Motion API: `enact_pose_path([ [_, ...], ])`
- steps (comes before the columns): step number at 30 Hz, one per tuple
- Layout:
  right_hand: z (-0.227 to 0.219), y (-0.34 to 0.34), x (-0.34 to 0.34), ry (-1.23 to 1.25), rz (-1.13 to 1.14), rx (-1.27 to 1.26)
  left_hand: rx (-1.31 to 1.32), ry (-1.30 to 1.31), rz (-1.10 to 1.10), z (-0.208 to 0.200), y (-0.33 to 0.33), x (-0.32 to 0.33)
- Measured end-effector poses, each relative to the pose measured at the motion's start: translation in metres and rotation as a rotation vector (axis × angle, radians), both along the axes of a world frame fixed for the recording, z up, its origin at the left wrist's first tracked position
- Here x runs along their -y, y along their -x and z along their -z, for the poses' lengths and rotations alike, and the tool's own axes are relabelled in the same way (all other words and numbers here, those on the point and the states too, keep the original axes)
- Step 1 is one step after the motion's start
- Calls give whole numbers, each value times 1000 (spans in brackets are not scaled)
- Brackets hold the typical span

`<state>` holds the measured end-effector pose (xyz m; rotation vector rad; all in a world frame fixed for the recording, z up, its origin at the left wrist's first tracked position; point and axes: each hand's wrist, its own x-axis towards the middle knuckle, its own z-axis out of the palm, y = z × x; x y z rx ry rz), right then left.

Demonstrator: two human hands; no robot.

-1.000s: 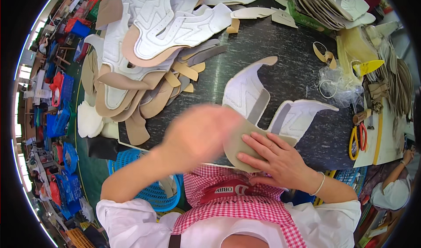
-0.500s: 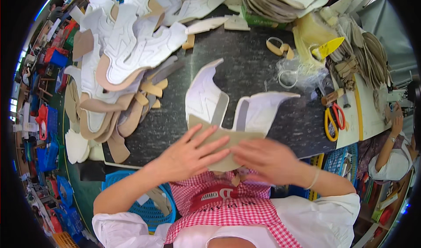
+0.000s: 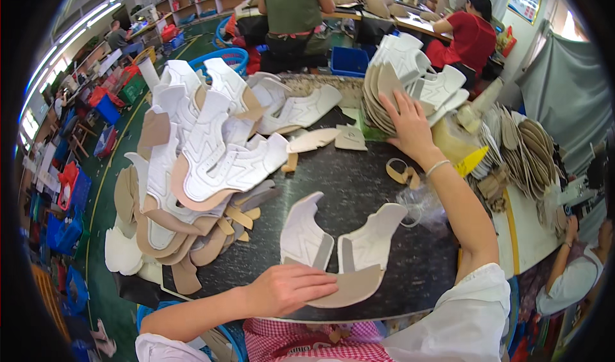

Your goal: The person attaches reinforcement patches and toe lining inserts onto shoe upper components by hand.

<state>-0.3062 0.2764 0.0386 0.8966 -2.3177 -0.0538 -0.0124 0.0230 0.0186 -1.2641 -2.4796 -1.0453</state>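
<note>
Near the table's front edge lies a shoe upper (image 3: 359, 285), white on its two upright side wings with grey strips, beige at the rounded toe end facing me. My left hand (image 3: 295, 289) is closed over the left part of its beige end, fingers together on top; the thumb is hidden. My right hand (image 3: 411, 126) reaches far out to the back right, fingers spread and touching a stack of beige and white shoe pieces (image 3: 379, 99). It holds nothing that I can see.
A large heap of white and beige uppers (image 3: 218, 170) covers the table's left side. Beige offcuts (image 3: 400, 170) and crumpled clear plastic (image 3: 423, 208) lie by my right forearm. More stacked pieces (image 3: 532, 141) stand at the right. Co-workers (image 3: 295, 16) sit beyond the table.
My right hand has left the upper and stretched out to the stack at the back right. My left hand has stayed at the upper's beige end. The view has tilted up.
</note>
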Motion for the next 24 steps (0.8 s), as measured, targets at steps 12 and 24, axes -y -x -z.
enact_pose_path([
  [12, -120, 8, -29, 738, -188, 70, 114, -362, -327, -60, 22, 28],
  [24, -141, -250, 79, 599, -772, 1460, -324, -81, -467, -145, -94, 40],
])
